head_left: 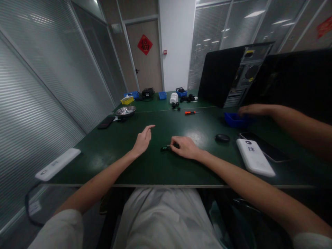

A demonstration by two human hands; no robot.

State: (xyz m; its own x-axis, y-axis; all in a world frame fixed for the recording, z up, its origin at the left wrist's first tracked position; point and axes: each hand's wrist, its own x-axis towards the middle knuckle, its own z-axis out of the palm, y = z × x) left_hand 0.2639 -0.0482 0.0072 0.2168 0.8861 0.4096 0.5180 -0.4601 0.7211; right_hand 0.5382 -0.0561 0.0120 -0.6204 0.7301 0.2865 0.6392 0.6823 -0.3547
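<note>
My left hand [142, 141] is held over the green table with its fingers stretched out, and nothing is in it. To its right, my right hand [184, 147] rests low at the tabletop, thumb and fingers curled together. Just left of its fingertips lies a small black part with a green patch [164, 148]. A thin light line runs between that part and my fingers. What the fingers hold is mostly hidden by the hand, and I cannot name it.
Another person's hand [246, 110] reaches over a blue bin [234, 121] at right. Nearby are a black mouse [222, 138], a white power bank [254, 157] and a dark phone [269, 148]. An orange screwdriver [190, 112], a metal bowl [126, 111] and a computer tower [223, 76] stand farther back.
</note>
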